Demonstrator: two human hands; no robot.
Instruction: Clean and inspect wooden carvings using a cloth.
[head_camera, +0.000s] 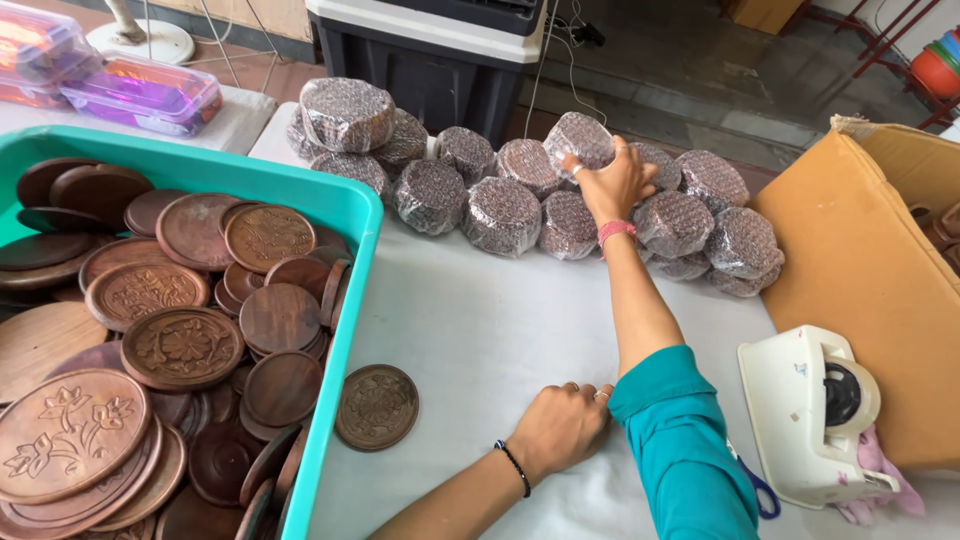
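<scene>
In the upper middle of the frame the right hand closes its fingers over a bubble-wrapped round bundle atop the row of bundles, probably stiff, fairly heavy and slippery (best gripped around the edge), while the left hand rests curled and empty on the white table.
</scene>
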